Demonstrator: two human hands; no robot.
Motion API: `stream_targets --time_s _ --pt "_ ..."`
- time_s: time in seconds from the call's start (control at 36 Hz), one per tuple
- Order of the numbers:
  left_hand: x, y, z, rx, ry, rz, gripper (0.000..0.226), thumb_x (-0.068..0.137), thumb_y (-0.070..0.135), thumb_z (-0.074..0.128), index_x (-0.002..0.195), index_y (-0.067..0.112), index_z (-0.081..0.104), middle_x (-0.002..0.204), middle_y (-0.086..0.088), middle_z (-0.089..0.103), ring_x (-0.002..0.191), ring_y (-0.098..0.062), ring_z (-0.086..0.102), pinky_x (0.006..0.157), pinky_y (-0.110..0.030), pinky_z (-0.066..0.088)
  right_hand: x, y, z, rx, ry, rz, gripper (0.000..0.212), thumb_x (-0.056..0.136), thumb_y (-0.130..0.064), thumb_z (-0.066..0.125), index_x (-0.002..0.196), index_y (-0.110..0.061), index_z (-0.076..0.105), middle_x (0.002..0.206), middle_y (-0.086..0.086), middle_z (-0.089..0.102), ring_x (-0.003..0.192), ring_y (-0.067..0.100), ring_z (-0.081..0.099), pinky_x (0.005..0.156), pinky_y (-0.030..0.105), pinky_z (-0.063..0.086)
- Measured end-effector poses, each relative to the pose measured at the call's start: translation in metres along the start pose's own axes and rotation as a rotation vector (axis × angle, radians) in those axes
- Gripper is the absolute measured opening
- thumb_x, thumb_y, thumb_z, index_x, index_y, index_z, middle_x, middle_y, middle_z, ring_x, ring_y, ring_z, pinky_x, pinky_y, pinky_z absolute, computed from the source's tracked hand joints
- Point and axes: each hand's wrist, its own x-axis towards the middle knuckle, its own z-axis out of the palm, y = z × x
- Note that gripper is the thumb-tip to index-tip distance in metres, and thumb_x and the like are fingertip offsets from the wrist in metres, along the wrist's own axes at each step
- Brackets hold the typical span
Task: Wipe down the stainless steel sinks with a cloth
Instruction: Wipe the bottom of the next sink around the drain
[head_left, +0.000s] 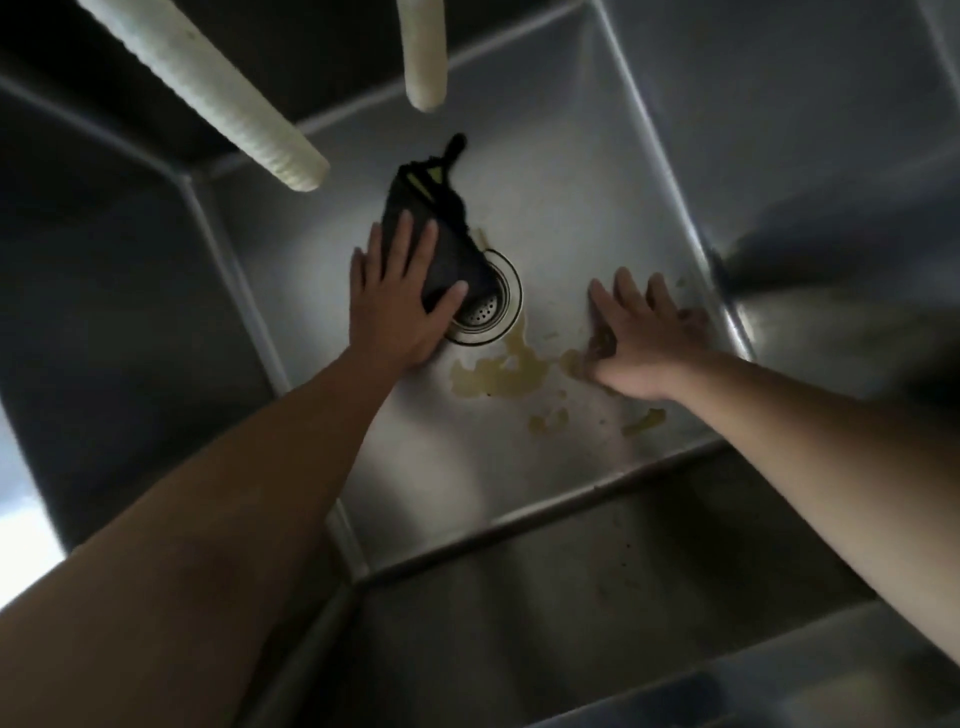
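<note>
I look straight down into a deep stainless steel sink (582, 171). A black cloth (431, 218) with a yellow-green mark lies on the sink floor, partly over the round drain strainer (488, 306). My left hand (400, 306) presses flat on the cloth's near end, fingers spread. My right hand (644, 338) rests flat on the sink floor to the right, fingers apart, holding nothing. Yellowish residue (493, 374) is smeared on the floor between and in front of my hands.
Two white ribbed hoses hang over the basin, one (208, 88) at upper left and one (423, 52) at top centre. The sink's near wall (571, 597) rises below my arms. A second basin's wall (104, 312) shows at left.
</note>
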Motion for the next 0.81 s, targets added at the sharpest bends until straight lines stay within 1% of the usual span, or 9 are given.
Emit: stream_targets --time_s 0.06,0.14,0.25,0.36,0.5,0.58,0.64,0.75,0.81 --pt "-0.002 -0.001 0.002 0.071 -0.029 0.127 0.08 0.093 0.074 0.023 0.158 0.032 0.005 0.167 0.0 0.002 0.153 -0.029 0.0 0.123 -0.051 0.005 -0.001 0.0 0.001 0.024 -0.004 0.004 0.1 0.087 -0.061 0.055 0.154 -0.04 -0.016 0.163 -0.009 -0.024 0.151 0.029 -0.02 0.117 0.063 0.006" --pt "-0.022 -0.006 0.005 0.092 -0.049 0.211 0.082 0.093 0.074 0.024 0.159 0.029 0.006 0.168 -0.002 0.0 0.153 -0.029 -0.001 0.123 -0.049 0.006 0.0 0.001 -0.008 0.048 -0.032 -0.004 0.097 0.087 -0.056 0.056 0.155 -0.04 -0.012 0.164 -0.009 -0.021 0.152 0.028 -0.018 0.117 0.065 0.008" --pt "-0.066 -0.001 0.014 -0.001 -0.049 0.172 0.083 0.093 0.07 0.036 0.158 0.022 0.018 0.167 -0.006 0.009 0.153 -0.032 0.004 0.123 -0.048 0.011 0.0 0.004 -0.023 0.035 -0.097 -0.019 0.095 0.087 -0.058 0.055 0.155 -0.041 -0.009 0.165 -0.011 -0.017 0.152 0.028 -0.013 0.116 0.067 0.01" --pt "-0.111 0.018 0.024 -0.09 -0.1 0.134 0.086 0.093 0.066 0.044 0.159 0.018 0.016 0.166 -0.009 0.007 0.153 -0.035 0.004 0.123 -0.049 0.014 0.001 0.005 -0.029 0.067 -0.147 -0.02 0.097 0.086 -0.059 0.057 0.156 -0.04 -0.008 0.165 -0.012 -0.017 0.152 0.028 -0.014 0.117 0.067 0.01" --pt "-0.146 0.053 0.033 -0.119 -0.185 0.321 0.083 0.093 0.066 0.041 0.158 0.019 0.021 0.166 -0.009 0.011 0.153 -0.036 0.005 0.12 -0.052 0.022 -0.002 0.005 -0.017 0.087 -0.125 -0.006 0.096 0.086 -0.055 0.057 0.154 -0.043 -0.01 0.163 -0.013 -0.022 0.151 0.027 -0.019 0.116 0.066 0.01" --pt "-0.142 0.072 0.032 -0.08 -0.231 0.572 0.075 0.095 0.063 0.041 0.157 0.023 0.026 0.165 -0.006 0.015 0.153 -0.033 0.007 0.121 -0.049 0.018 -0.001 0.006 -0.015 0.109 -0.109 -0.001 0.09 0.087 -0.043 0.054 0.154 -0.046 -0.006 0.164 -0.016 -0.02 0.152 0.025 -0.017 0.116 0.064 0.009" --pt "-0.135 0.08 0.032 -0.02 -0.23 0.671 0.069 0.097 0.061 0.034 0.157 0.027 0.026 0.165 -0.002 0.016 0.153 -0.031 0.008 0.123 -0.047 0.012 0.001 0.008 -0.018 0.136 -0.103 0.006 0.084 0.088 -0.03 0.049 0.154 -0.048 0.0 0.164 -0.017 -0.015 0.153 0.022 -0.014 0.118 0.063 0.009" --pt "-0.119 0.076 0.041 0.039 -0.135 0.674 0.062 0.1 0.057 0.032 0.156 0.032 0.025 0.165 0.001 0.018 0.153 -0.031 0.01 0.121 -0.052 0.014 0.004 0.015 -0.024 0.155 -0.121 -0.011 0.083 0.09 -0.011 0.043 0.154 -0.049 0.007 0.165 -0.017 -0.011 0.153 0.019 -0.01 0.121 0.06 0.007" --pt "-0.109 0.07 0.045 0.03 -0.057 0.562 0.061 0.1 0.056 0.035 0.156 0.033 0.025 0.165 -0.002 0.018 0.153 -0.032 0.009 0.12 -0.054 0.016 0.004 0.018 -0.023 0.145 -0.128 -0.022 0.087 0.088 -0.005 0.042 0.154 -0.049 0.004 0.165 -0.017 -0.013 0.153 0.019 -0.011 0.121 0.061 0.007"
